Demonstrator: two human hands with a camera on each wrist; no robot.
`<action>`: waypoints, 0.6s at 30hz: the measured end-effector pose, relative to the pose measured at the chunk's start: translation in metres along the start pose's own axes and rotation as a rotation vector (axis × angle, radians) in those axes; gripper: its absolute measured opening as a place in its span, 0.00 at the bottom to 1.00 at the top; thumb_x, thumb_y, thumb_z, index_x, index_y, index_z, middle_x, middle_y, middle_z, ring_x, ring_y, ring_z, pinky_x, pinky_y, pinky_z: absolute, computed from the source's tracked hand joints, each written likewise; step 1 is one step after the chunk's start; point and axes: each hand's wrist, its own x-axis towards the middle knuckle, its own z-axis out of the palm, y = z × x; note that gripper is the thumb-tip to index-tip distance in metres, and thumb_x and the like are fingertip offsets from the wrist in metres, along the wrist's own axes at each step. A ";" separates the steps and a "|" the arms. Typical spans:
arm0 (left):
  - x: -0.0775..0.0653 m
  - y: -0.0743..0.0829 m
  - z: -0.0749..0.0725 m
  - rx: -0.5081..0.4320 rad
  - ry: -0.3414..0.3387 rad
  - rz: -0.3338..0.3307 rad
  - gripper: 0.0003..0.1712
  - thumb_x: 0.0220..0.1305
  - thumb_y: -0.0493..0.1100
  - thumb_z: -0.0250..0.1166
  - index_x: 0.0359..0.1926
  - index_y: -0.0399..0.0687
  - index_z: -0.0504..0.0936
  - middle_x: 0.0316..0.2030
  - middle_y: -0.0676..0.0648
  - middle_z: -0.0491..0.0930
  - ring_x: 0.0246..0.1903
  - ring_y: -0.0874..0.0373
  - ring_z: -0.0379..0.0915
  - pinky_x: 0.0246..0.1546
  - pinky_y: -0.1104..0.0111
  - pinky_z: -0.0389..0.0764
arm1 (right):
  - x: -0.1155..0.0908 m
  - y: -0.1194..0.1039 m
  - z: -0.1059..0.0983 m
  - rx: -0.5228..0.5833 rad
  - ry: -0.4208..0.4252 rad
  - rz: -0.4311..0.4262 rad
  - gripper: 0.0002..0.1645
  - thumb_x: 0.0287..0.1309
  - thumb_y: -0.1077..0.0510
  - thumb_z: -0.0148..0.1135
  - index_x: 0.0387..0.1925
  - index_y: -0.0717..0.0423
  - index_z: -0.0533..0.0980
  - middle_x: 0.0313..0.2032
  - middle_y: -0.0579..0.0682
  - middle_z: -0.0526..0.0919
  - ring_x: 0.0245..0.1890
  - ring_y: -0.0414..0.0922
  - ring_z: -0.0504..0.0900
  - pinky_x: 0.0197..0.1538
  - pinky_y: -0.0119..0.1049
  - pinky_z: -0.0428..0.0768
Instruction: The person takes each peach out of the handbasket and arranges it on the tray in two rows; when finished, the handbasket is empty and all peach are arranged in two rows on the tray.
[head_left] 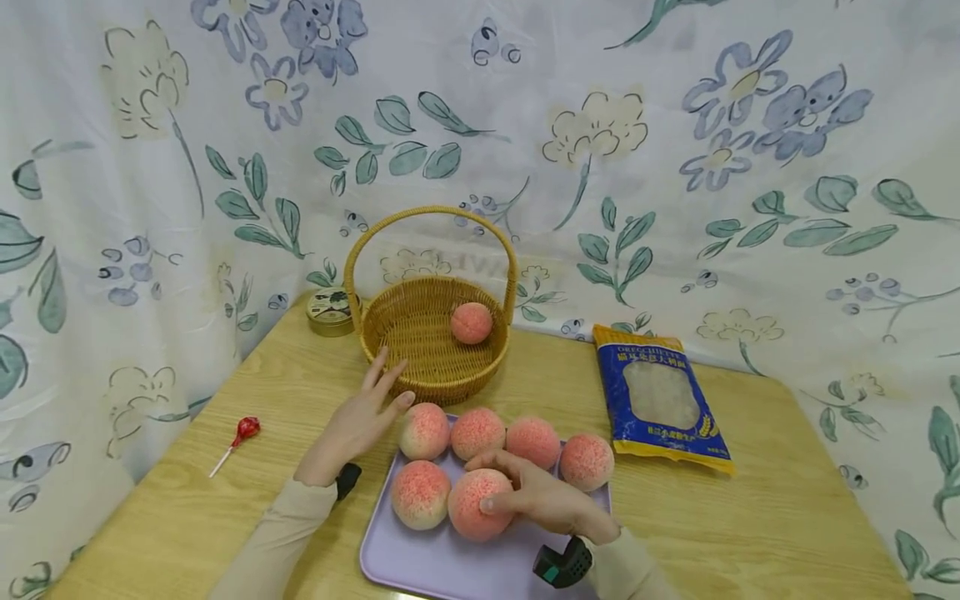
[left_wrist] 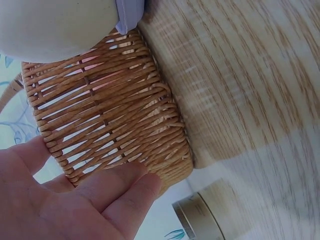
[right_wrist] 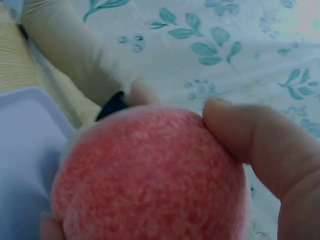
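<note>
A pink and cream peach is gripped by my right hand over the lilac tray; in the right wrist view the thumb presses on the same peach. Several other peaches, one of them a peach just left of the held one, sit on the tray. My left hand is at the near left side of the wicker basket, its fingers spread at the rim. In the left wrist view those fingers lie against the weave. Inside the basket, at its right, is one peach.
Left on the wooden table lies a red lollipop. A round tin stands at the back, beside the basket. At the right lies a blue and yellow pasta bag. A floral curtain hangs behind.
</note>
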 end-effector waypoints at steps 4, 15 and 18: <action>-0.001 0.000 -0.001 0.001 -0.010 -0.010 0.39 0.73 0.64 0.44 0.76 0.51 0.51 0.78 0.41 0.34 0.53 0.30 0.75 0.49 0.38 0.74 | 0.004 0.005 0.006 0.071 0.001 0.034 0.33 0.65 0.56 0.59 0.65 0.64 0.61 0.61 0.58 0.68 0.50 0.43 0.76 0.44 0.36 0.80; -0.001 0.000 -0.003 0.017 -0.005 -0.011 0.40 0.73 0.64 0.43 0.77 0.50 0.49 0.77 0.39 0.33 0.52 0.29 0.75 0.50 0.38 0.73 | 0.010 0.002 0.015 0.051 0.101 -0.013 0.29 0.67 0.60 0.56 0.66 0.66 0.65 0.67 0.65 0.65 0.55 0.46 0.77 0.42 0.50 0.85; 0.001 0.001 -0.002 0.017 -0.020 -0.003 0.41 0.73 0.65 0.42 0.77 0.49 0.48 0.77 0.38 0.32 0.51 0.30 0.76 0.48 0.39 0.75 | 0.009 0.002 0.015 0.057 0.139 -0.022 0.28 0.67 0.61 0.57 0.64 0.68 0.66 0.66 0.66 0.67 0.54 0.46 0.78 0.40 0.53 0.85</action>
